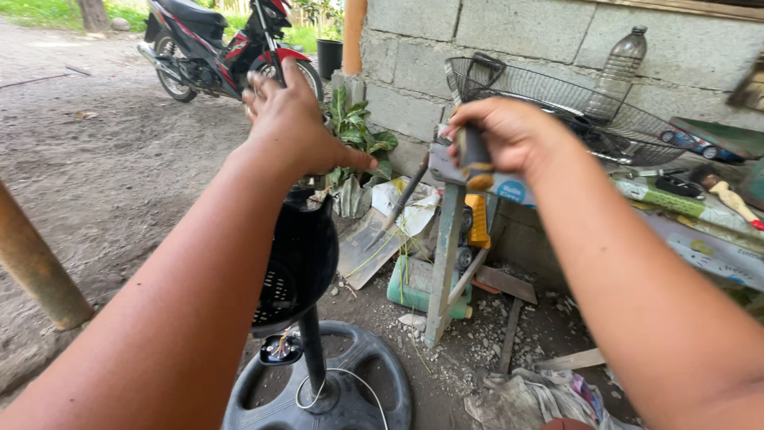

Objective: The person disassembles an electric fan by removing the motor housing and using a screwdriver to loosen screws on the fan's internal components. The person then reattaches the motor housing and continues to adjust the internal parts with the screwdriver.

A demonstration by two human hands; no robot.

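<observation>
- Holding a screwdriver [446, 171] in my right hand [509, 135], I keep my fingers clenched tight around its black and yellow handle. The thin metal tip points down and to my left, out in the air past my fist.
- My left hand [290, 127] rests on top of the black fan motor housing [298, 263]. My fingers curl over the far side of it, and my thumb sticks out toward the right. I cannot tell how hard that hand is pressing or gripping, because the fingertips are hidden.
- The black housing sits on a dark pole [312, 350], right between my two arms and below my left hand.
- The pole stands up from a round dark base [374, 374] on the dirt ground. A thin white cord [350, 378] loops over the base.
- Some small colored wires [280, 344] hang out under the housing.
- A wire fan guard [573, 111] leans against the gray block wall [493, 40], just behind my right hand.
- A clear plastic bottle [625, 60] stands near the wall, above the guard.
- A red and black motorcycle [215, 44] is parked well away, past my left hand.
- A green leafy plant [358, 135] grows at the foot of the wall.
- A rusty post [36, 267] leans at the left edge.
</observation>
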